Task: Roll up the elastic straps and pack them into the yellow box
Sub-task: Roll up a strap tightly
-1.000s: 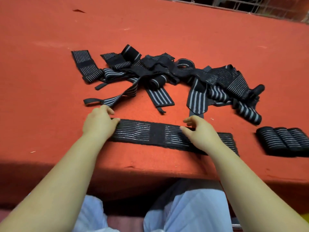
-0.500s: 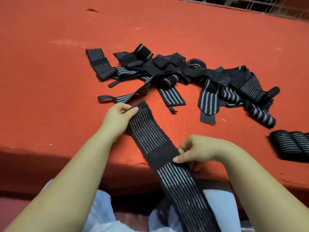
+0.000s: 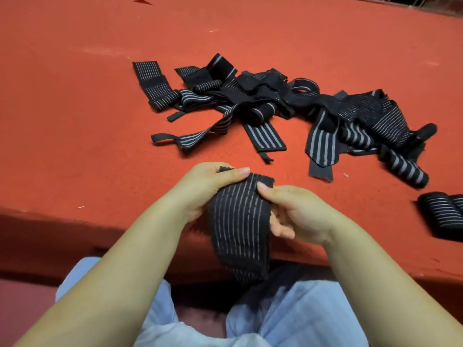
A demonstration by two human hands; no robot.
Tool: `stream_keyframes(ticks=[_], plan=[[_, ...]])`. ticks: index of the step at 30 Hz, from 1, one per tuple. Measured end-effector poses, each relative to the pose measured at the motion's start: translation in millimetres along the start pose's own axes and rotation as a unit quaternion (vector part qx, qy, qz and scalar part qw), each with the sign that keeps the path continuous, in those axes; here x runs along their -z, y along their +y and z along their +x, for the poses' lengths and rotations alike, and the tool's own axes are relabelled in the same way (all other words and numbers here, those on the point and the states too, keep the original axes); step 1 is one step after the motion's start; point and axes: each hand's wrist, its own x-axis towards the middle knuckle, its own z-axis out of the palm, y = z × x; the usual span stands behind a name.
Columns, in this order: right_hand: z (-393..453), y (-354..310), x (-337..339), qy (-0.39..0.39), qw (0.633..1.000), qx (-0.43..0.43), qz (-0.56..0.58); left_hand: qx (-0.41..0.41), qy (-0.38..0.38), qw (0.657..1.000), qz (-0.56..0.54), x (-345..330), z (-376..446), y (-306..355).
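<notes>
Red felt table [image 3: 75, 121], near edge: left hand [image 3: 200, 191] and right hand [image 3: 298, 214] pinched striped elastic strap [image 3: 240, 229] by its top end; remainder hung below the edge.

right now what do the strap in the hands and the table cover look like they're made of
Strap: looks like woven elastic fabric, matte black with thin pale lengthwise stripes; it drapes limply and has a fuzzy top edge.
Table cover: probably felt or short-pile cloth, matte orange-red; slightly nappy surface with lint specks, no shine.

no readable text (straps plain striped).
</notes>
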Motion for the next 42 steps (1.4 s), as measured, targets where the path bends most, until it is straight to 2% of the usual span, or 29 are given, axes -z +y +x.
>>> stream_keyframes(ticks=[2, 5, 7, 13, 18, 21, 24, 30, 37, 42], plan=[[4, 6, 1, 0.029, 0.999, 0.015, -0.020, -0.002, 0.007, 1.000, 0.015, 2, 2, -3], [11, 13, 3, 0.177, 0.982, 0.035, -0.057, -0.006, 0.014, 1.000, 0.021, 1, 9, -13], [15, 18, 5, 0.224, 0.969, 0.064, -0.076, -0.007, 0.000, 1.000, 0.008, 1, 13, -21], [26, 28, 4, 0.243, 0.964, 0.097, -0.048, -0.091, 0.056, 0.993, 0.056, 0, 13, -38], [28, 36, 0, 0.251, 0.960, 0.117, -0.032, -0.129, 0.081, 0.985, 0.075, 0, 8, -40], [28, 36, -1, 0.245, 0.961, 0.124, -0.006, -0.134, 0.070, 0.986, 0.073, 0, 10, -39], [30, 38, -2, 0.257, 0.957, 0.127, -0.036, -0.123, 0.050, 0.987, 0.087, 0, 10, -40], [29, 40, -3, 0.263, 0.956, 0.118, -0.047, -0.100, 0.029, 0.994, 0.020, -1, 8, -37], [26, 38, -1, 0.264, 0.958, 0.098, -0.058, -0.109, 0.068, 0.991, 0.022, -4, 6, -36], [25, 38, -2, 0.240, 0.965, 0.109, -0.003, -0.126, 0.060, 0.990, 0.015, -3, 3, -37]])
